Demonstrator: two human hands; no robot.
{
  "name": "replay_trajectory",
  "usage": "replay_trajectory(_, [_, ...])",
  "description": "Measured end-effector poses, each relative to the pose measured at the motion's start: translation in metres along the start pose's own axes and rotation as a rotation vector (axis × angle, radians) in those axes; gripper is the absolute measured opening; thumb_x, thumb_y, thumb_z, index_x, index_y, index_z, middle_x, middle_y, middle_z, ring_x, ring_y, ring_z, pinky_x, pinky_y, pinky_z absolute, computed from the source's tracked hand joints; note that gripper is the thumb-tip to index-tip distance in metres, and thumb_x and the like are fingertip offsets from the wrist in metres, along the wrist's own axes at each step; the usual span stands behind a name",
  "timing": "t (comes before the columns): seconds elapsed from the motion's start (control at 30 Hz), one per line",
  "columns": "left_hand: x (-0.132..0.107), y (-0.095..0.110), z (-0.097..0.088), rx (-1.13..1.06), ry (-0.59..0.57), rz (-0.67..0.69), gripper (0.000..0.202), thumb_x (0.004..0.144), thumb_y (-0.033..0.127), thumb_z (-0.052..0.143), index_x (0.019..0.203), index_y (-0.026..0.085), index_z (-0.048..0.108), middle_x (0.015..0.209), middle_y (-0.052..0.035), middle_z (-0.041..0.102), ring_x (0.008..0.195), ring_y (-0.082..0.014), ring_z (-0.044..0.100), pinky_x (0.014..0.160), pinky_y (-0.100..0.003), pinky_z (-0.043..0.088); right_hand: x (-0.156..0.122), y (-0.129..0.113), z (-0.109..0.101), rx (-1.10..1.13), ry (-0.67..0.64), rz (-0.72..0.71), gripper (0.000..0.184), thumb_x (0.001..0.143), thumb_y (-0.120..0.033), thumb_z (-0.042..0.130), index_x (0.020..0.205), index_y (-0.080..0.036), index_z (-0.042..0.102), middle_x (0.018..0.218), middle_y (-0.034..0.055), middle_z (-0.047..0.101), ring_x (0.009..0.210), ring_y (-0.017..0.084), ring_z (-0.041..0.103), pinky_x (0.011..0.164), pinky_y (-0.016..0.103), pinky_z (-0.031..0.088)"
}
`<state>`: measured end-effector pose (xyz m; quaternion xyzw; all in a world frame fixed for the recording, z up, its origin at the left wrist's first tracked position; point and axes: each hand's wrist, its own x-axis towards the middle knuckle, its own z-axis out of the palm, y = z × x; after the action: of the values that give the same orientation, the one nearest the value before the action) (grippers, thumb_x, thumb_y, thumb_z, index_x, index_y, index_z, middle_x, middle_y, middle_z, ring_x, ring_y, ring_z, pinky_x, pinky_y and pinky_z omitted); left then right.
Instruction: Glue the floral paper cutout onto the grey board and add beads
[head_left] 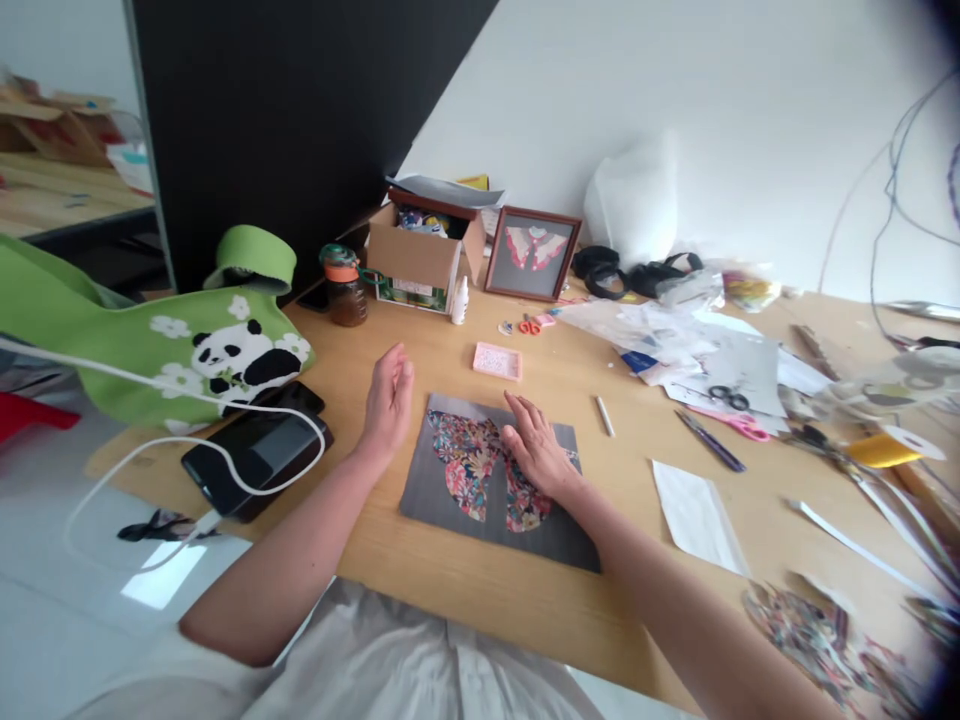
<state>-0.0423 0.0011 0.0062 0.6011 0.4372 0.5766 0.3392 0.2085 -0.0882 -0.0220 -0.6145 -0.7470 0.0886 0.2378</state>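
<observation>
A dark grey sheet [495,535] lies on the table in front of me. On it rest floral fabric pieces [466,470], laid out like the two halves of a collar. My right hand [534,440] is spread flat over the right-hand piece and covers part of it. Just left of the sheet is my left hand [390,398], turned on its side with the fingers stretched out and nothing in it. Beyond the sheet sits a small pink tray [497,361] with tiny bits inside.
A framed collar [531,252], an open cardboard box [416,260], a white bottle [460,300] and a jar [346,295] stand at the back. Phones [259,455] and a green panda bag [157,345] are left. Scissors [724,425], a white pen [604,416] and fabric scraps [806,630] lie right.
</observation>
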Motion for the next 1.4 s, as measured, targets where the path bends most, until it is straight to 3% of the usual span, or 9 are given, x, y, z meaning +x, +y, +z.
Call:
replay_trajectory(0.1, [-0.001, 0.000, 0.000, -0.020, -0.020, -0.013, 0.068, 0.091, 0.073, 0.042, 0.133, 0.020, 0.050, 0.127, -0.0158, 0.059, 0.117, -0.0260, 0.058, 0.105, -0.046, 0.044, 0.009, -0.003, -0.010, 0.021, 0.012, -0.012, 0.065, 0.102, -0.057, 0.019, 0.155, -0.019, 0.026, 0.150, 0.0171, 0.039, 0.143, 0.028, 0.032, 0.116, 0.054, 0.030])
replay_trajectory(0.23, [-0.002, 0.002, 0.001, -0.043, -0.030, -0.027, 0.068, 0.091, 0.072, 0.042, 0.134, 0.019, 0.049, 0.128, -0.0160, 0.058, 0.118, -0.0262, 0.058, 0.106, -0.046, 0.043, 0.035, -0.038, -0.012, -0.054, 0.066, -0.080, 0.065, 0.103, -0.055, 0.020, 0.154, -0.015, 0.029, 0.152, 0.0169, 0.038, 0.147, 0.029, 0.025, 0.119, 0.053, 0.023])
replay_trajectory(0.43, [0.002, 0.004, -0.003, -0.088, 0.045, -0.010, 0.062, 0.093, 0.068, 0.042, 0.133, 0.022, 0.049, 0.126, -0.0133, 0.059, 0.118, -0.0249, 0.057, 0.107, -0.046, 0.042, 0.058, -0.092, 0.031, -0.201, 0.027, -0.146, 0.059, 0.104, -0.044, 0.026, 0.155, -0.014, 0.029, 0.157, 0.0127, 0.036, 0.150, 0.029, 0.017, 0.121, 0.055, 0.013])
replay_trajectory(0.57, [0.004, 0.007, -0.004, -0.106, 0.059, 0.008, 0.062, 0.094, 0.068, 0.042, 0.133, 0.021, 0.049, 0.125, -0.0131, 0.059, 0.118, -0.0244, 0.058, 0.108, -0.046, 0.042, 0.051, -0.091, 0.052, -0.250, -0.042, -0.152, 0.059, 0.104, -0.044, 0.031, 0.154, -0.013, 0.031, 0.156, 0.0146, 0.038, 0.150, 0.032, 0.016, 0.120, 0.059, 0.011])
replay_trajectory(0.73, [0.002, 0.011, -0.004, -0.130, 0.029, 0.006, 0.060, 0.095, 0.066, 0.042, 0.134, 0.022, 0.048, 0.125, -0.0126, 0.058, 0.119, -0.0240, 0.058, 0.107, -0.044, 0.044, 0.056, -0.088, 0.047, -0.204, -0.086, -0.121, 0.059, 0.104, -0.045, 0.028, 0.154, -0.014, 0.031, 0.155, 0.0137, 0.039, 0.149, 0.031, 0.021, 0.119, 0.059, 0.016])
replay_trajectory(0.87, [0.002, 0.011, -0.005, -0.127, 0.018, 0.025, 0.059, 0.094, 0.066, 0.043, 0.134, 0.023, 0.048, 0.125, -0.0127, 0.058, 0.119, -0.0242, 0.058, 0.107, -0.045, 0.043, 0.072, -0.101, 0.044, -0.190, -0.030, -0.106, 0.058, 0.104, -0.044, 0.026, 0.154, -0.014, 0.031, 0.157, 0.0138, 0.035, 0.150, 0.030, 0.018, 0.120, 0.058, 0.014])
replay_trajectory(1.13, [0.003, 0.012, -0.007, -0.124, 0.031, 0.015, 0.059, 0.094, 0.065, 0.044, 0.133, 0.022, 0.048, 0.123, -0.0129, 0.059, 0.116, -0.0244, 0.059, 0.105, -0.046, 0.045, 0.073, -0.109, 0.068, -0.206, -0.083, -0.182, 0.059, 0.105, -0.042, 0.028, 0.152, -0.009, 0.034, 0.155, 0.0175, 0.038, 0.149, 0.033, 0.019, 0.121, 0.058, 0.011])
replay_trajectory(1.3, [0.005, 0.011, -0.006, -0.127, 0.046, 0.034, 0.055, 0.095, 0.063, 0.044, 0.133, 0.022, 0.048, 0.122, -0.0122, 0.059, 0.115, -0.0234, 0.059, 0.105, -0.045, 0.045, 0.090, -0.100, 0.058, -0.081, -0.076, -0.100, 0.056, 0.105, -0.043, 0.024, 0.152, -0.014, 0.034, 0.154, 0.0137, 0.040, 0.147, 0.030, 0.026, 0.119, 0.057, 0.021])
replay_trajectory(1.4, [0.005, 0.011, -0.006, -0.151, 0.050, 0.050, 0.054, 0.096, 0.062, 0.045, 0.133, 0.022, 0.048, 0.123, -0.0125, 0.058, 0.116, -0.0230, 0.058, 0.105, -0.044, 0.045, 0.112, -0.098, 0.047, -0.047, 0.025, -0.022, 0.056, 0.105, -0.043, 0.022, 0.153, -0.014, 0.032, 0.154, 0.0130, 0.040, 0.147, 0.028, 0.026, 0.118, 0.054, 0.025])
